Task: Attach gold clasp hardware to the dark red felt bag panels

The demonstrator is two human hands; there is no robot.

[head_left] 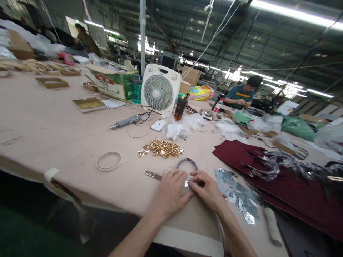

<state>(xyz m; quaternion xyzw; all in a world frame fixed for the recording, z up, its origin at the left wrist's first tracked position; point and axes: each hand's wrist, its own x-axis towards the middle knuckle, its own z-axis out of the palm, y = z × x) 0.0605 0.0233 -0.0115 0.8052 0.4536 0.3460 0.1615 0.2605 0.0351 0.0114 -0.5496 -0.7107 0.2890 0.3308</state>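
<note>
My left forearm (132,237) and right forearm (235,233) come in closest, leaning toward the edge of the desk (80,187). My left hand (169,193) lies nearly flat, and my right hand (206,190) meets it. The fingers (195,180) of my right hand sit narrow around a small bright metal tab (187,184), though I cannot tell whether they grip it or only touch it. The tab sits on a pale flat panel (199,210) under both hands. A narrow strap with a metal end fitting (153,175) runs out from under my left hand.

The tab looks stiff, small and probably slippery, best pinched by its exposed edges. The strap seems light and flexible, so the metal end offers the surest hold. Just beyond lies a curved dark chain (187,164), then a heap of gold metal fittings (160,148). A coil of cream cord (108,161) sits to the left, where there is open desk for moving. To the right, room tightens: a punched silver metal sheet (237,195) lies close to my right hand, beside burgundy panels (268,175) with plastic-wrapped chains on them. Farther off stands a white box fan (160,88).
</note>
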